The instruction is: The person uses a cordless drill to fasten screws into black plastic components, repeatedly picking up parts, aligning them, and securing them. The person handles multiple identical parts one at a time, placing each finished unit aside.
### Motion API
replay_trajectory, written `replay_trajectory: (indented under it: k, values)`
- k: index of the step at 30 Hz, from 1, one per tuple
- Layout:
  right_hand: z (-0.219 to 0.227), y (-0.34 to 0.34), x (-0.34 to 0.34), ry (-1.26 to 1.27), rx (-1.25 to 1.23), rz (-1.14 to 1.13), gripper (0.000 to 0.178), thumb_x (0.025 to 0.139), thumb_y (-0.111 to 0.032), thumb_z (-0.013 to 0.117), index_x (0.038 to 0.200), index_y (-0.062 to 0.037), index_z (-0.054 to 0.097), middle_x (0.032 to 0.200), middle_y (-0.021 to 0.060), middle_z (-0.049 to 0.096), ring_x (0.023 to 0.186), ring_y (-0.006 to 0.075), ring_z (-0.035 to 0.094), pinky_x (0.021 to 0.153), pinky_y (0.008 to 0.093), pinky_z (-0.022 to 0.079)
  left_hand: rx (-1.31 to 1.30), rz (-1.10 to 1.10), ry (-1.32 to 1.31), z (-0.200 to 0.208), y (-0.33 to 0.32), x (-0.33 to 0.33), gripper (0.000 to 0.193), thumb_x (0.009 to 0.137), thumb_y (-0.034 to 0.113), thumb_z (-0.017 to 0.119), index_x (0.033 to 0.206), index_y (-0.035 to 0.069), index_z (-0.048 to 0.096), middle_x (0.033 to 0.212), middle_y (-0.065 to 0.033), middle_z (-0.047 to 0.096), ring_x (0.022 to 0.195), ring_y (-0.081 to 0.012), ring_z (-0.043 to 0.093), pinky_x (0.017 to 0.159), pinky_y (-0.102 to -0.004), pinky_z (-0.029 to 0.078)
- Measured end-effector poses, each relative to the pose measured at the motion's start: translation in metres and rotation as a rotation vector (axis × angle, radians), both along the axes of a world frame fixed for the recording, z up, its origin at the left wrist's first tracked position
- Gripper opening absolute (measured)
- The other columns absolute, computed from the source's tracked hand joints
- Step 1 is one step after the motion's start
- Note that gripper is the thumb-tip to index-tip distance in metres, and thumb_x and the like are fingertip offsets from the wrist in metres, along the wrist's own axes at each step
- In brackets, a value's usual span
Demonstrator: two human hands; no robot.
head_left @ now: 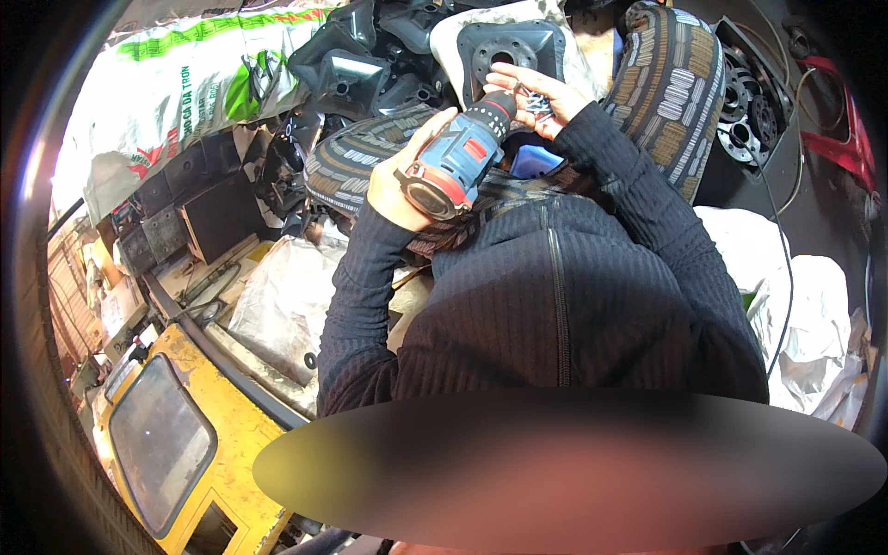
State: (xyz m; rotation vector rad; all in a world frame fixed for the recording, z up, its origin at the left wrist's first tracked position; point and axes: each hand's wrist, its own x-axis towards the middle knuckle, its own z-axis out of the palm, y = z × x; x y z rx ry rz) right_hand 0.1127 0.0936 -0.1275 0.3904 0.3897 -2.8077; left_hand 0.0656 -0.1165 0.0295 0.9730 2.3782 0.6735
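My left hand is closed around a blue and red cordless drill. The drill's black chuck points up and to the right, close to my other palm. My right hand is turned palm up, its fingers stretched out, cradling several small shiny screws. Just beyond the fingers lies a dark square housing with a round flanged opening, resting on white material. The drill's handle is mostly hidden.
Dark metal housings are piled ahead, beside a large white and green sack. A bin of round flanged parts stands to the right, crossed by a black cable. A yellow panel with a window is at lower left.
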Motion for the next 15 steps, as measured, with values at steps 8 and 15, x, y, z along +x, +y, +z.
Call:
replay_trajectory:
  k: [8, 15]
  values:
    - [-0.03, 0.003, 0.002, -0.106, -0.052, -0.121, 0.038, 0.092, -0.015, 0.051, 0.127, -0.0008, 0.045, 0.111, 0.0132, 0.06, 0.093, 0.0221, 0.063, 0.067, 0.031, 0.056, 0.045, -0.113, 0.306, 0.006, 0.002, -0.031, 0.032, 0.069, 0.023, 0.075, 0.097, 0.008, 0.067, 0.091, -0.0088, 0.067, 0.083, -0.0287, 0.065, 0.076, -0.0394, 0.05]
    - [-0.062, 0.004, -0.002, -0.541, 0.614, -0.265, 0.034, 0.087, -0.032, 0.063, 0.108, -0.0055, 0.063, 0.068, -0.0041, 0.046, 0.048, 0.0044, 0.037, 0.038, 0.021, 0.025, -0.073, 0.23, 0.029, -0.008, 0.002, -0.063, 0.043, 0.071, 0.024, 0.079, 0.103, 0.001, 0.062, 0.097, -0.0119, 0.065, 0.09, -0.0232, 0.064, 0.079, -0.0351, 0.05]
